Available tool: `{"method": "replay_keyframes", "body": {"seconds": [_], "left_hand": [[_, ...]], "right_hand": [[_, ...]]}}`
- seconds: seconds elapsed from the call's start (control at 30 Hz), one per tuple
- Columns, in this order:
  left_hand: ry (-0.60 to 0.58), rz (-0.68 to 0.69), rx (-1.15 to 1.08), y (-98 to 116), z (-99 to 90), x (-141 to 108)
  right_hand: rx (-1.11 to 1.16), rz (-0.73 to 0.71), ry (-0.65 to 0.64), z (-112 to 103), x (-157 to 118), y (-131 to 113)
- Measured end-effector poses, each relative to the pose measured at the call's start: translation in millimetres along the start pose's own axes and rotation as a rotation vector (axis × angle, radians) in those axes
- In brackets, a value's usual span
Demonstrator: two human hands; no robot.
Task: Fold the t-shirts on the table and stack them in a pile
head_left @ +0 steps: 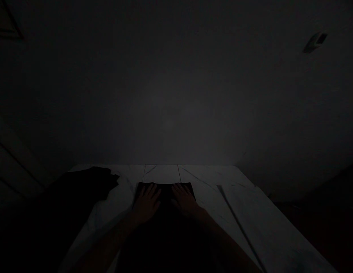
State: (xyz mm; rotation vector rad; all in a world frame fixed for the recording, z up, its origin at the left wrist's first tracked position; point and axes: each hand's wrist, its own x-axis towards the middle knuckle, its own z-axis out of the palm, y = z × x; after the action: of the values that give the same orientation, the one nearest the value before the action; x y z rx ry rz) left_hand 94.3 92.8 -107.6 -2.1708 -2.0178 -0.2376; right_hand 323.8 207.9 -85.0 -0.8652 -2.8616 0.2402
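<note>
The head view is very dark. A black cloth (166, 223) lies flat on a white marbled table (204, 174), its far edge near the table's back. My left hand (148, 203) rests palm down on the cloth's far left corner, fingers spread. On the far right corner lies my right hand (184, 199), also flat with its fingers apart. Both hands touch the cloth without gripping it. The cloth's near part fades into darkness.
Another black cloth (79, 189) lies at the table's left side. A long, thin dark strip (239, 222) runs along the right part. Behind the table stands a grey wall (170, 94) with a small box-like fixture (315, 41) at upper right.
</note>
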Motion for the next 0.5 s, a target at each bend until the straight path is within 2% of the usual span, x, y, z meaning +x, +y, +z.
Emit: {"method": "replay_keyframes", "body": {"seconds": [0.13,0.3,0.4,0.5], "left_hand": [[0.028,-0.055,0.01,-3.2,0.3,-3.2],[0.058,-0.161,0.025,-2.0,-5.2,-6.1],[0.023,-0.195,0.007,-3.0,-14.8,-5.0],[-0.028,-0.249,0.015,-5.2,-30.3,-6.1]], "right_hand": [[-0.007,0.059,-0.009,-6.6,-0.8,8.8],[-0.008,0.145,0.03,0.9,-2.4,22.7],[0.0,0.193,0.045,2.7,-2.6,29.4],[0.023,0.203,0.017,-5.7,-4.1,24.5]]}}
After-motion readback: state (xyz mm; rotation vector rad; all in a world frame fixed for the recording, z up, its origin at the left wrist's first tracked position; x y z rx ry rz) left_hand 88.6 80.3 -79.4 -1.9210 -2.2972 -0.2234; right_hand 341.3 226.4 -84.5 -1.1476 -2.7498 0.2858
